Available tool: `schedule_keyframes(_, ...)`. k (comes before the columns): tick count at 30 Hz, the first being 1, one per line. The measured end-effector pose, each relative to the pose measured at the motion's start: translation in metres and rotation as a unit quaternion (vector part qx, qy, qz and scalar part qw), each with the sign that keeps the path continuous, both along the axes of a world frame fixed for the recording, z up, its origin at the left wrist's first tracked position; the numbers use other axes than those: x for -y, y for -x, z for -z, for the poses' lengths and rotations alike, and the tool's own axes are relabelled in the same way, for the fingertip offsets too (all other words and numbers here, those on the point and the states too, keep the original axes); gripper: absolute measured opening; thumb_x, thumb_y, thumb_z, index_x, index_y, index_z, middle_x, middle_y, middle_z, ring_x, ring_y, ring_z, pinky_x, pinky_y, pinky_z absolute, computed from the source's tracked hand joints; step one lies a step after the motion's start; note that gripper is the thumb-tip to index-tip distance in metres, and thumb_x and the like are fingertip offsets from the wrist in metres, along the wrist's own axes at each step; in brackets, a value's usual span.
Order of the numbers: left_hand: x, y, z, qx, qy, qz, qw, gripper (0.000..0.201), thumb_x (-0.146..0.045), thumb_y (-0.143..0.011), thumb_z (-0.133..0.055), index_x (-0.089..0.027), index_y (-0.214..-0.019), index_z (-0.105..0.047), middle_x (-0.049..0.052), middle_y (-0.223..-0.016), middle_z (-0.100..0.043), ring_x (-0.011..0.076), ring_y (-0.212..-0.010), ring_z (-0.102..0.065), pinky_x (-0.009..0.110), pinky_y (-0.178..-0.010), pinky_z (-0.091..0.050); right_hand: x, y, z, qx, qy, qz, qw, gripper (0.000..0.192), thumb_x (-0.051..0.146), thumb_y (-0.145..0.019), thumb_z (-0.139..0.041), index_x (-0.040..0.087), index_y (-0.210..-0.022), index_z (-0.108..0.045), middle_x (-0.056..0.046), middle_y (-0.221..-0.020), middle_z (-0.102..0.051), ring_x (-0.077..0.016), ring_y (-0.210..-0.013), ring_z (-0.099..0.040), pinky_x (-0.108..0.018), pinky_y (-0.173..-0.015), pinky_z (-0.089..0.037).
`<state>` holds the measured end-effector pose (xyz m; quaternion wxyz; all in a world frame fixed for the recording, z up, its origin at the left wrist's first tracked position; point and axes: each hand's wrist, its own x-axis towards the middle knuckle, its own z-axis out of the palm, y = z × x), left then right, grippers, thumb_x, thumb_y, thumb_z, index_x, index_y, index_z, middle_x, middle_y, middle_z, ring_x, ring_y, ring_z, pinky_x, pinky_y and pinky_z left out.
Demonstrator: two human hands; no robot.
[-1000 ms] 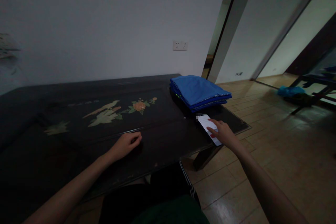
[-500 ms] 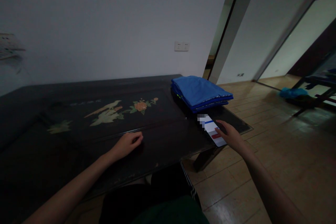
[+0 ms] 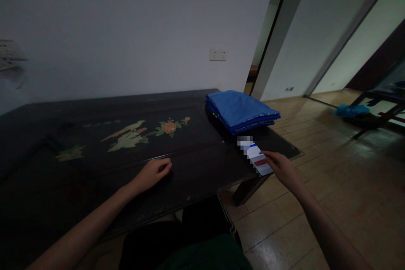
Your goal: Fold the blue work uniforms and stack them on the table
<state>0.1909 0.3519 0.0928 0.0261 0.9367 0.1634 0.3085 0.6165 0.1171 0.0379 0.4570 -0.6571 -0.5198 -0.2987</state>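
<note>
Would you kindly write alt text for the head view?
The right hand touches a lit phone on a dark painted table; the left hand rests curled on it. Folded blue cloth lies behind the phone.

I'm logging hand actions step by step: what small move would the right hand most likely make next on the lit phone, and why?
Probably a short tap on the red button: the right hand hovers with a finger extended at the phone, which lies lit near the table edge. The left hand rests curled on the tabletop.

Dim, grainy wide-angle view, daylight from the right doorway, edges bent and soft.
</note>
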Motion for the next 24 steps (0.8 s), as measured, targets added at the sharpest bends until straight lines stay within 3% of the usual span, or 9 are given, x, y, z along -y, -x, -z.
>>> schedule_keyframes(5,0.003,0.000,-0.001,0.005,-0.004,0.001,1.000,0.033,-0.039,-0.091,-0.034,-0.019,-0.068,-0.046,-0.002,-0.065,-0.050,0.0127,-0.061,-0.047,0.023,-0.060,-0.033,0.001,0.007,-0.003,0.038,0.005,0.018,0.999,0.038,0.037,-0.090,-0.042,0.019,-0.113,-0.067,-0.013,-0.107,-0.068,-0.0277,-0.099,-0.062,-0.045,-0.089,-0.049)
schedule_keyframes(9,0.002,-0.001,0.000,0.010,-0.006,0.004,1.000,0.034,-0.040,-0.091,-0.034,-0.019,-0.068,-0.047,-0.002,-0.064,-0.050,0.0127,-0.061,-0.048,0.023,-0.060,-0.033,0.000,0.009,-0.003,0.027,-0.016,0.028,0.999,0.042,0.039,-0.091,-0.041,0.017,-0.122,-0.061,-0.014,-0.111,-0.066,-0.0274,-0.101,-0.060,-0.045,-0.090,-0.049)
schedule_keyframes(18,0.004,0.000,-0.001,0.012,-0.003,0.005,1.000,0.032,-0.038,-0.090,-0.035,-0.019,-0.067,-0.046,-0.002,-0.063,-0.050,0.0128,-0.060,-0.047,0.023,-0.059,-0.033,-0.002,0.015,0.000,0.011,-0.006,0.021,1.000,0.045,0.043,-0.089,-0.046,0.017,-0.125,-0.055,-0.014,-0.118,-0.064,-0.0301,-0.105,-0.060,-0.047,-0.091,-0.048)
schedule_keyframes(24,0.001,0.000,0.000,0.008,-0.008,0.006,1.000,0.032,-0.039,-0.090,-0.035,-0.019,-0.068,-0.047,-0.001,-0.065,-0.052,0.0133,-0.062,-0.049,0.023,-0.060,-0.034,-0.013,0.009,-0.012,0.028,0.021,0.034,0.999,0.041,0.031,-0.090,-0.037,0.017,-0.121,-0.061,-0.013,-0.106,-0.066,-0.0269,-0.097,-0.060,-0.042,-0.088,-0.048)
